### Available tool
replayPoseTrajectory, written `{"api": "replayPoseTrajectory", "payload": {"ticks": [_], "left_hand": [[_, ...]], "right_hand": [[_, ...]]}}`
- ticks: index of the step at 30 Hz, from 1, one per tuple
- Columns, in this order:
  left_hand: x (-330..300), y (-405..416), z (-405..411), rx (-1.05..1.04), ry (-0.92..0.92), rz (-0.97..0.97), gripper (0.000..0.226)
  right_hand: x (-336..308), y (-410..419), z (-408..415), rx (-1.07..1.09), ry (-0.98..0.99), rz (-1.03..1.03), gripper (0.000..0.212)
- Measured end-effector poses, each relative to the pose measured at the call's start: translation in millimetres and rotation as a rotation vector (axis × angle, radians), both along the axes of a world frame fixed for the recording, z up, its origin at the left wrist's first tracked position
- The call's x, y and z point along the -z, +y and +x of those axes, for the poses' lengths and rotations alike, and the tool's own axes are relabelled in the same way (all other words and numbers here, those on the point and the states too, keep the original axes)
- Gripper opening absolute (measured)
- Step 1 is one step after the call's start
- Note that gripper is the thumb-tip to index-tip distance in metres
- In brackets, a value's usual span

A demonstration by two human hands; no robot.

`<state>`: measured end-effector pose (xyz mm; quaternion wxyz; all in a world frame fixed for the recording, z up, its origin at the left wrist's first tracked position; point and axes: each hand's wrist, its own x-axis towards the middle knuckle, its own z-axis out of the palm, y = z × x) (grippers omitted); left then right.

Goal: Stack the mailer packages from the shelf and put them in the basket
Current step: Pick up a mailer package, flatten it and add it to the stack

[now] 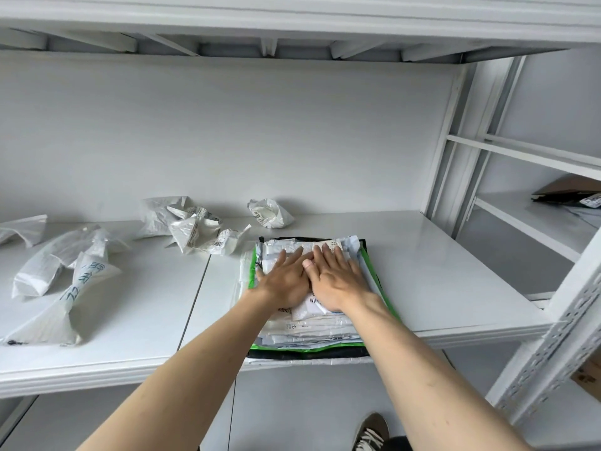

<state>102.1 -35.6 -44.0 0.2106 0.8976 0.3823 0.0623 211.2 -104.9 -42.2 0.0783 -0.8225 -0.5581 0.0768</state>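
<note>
A flat stack of mailer packages (312,330), white ones over a green-edged and a black one, lies at the front edge of the white shelf (448,288). My left hand (286,281) and my right hand (335,278) lie side by side on top of the stack, fingers straight, pressing it flat. Loose crumpled white mailers lie further off: a pile (192,227) behind the stack to the left, a single one (270,213) at the back, and several (61,275) at the far left. No basket is in view.
The shelf above (292,14) hangs low over the working space. A slotted upright post (559,333) stands at the right. A neighbouring shelf unit at the far right holds a brown flat package (572,188). A shoe (370,432) shows on the floor below.
</note>
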Motion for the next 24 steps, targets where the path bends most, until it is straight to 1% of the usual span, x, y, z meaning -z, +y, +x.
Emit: {"api": "replayPoseTrajectory", "payload": {"ticks": [8,17,20,24], "left_hand": [[27,7,-2,-0.011,-0.073,-0.085,0.052],[40,22,0,-0.023,-0.165,-0.144,0.050],[40,27,-2,-0.025,-0.213,-0.181,0.051],[35,21,-3,0.008,-0.317,-0.219,0.053]], "right_hand": [[18,5,-2,0.021,0.009,-0.056,0.068],[24,14,-6,0.039,-0.071,-0.137,0.069],[25,15,-8,0.030,-0.108,-0.095,0.067],[25,12,-14,-0.075,-0.220,0.054,0.059]]}}
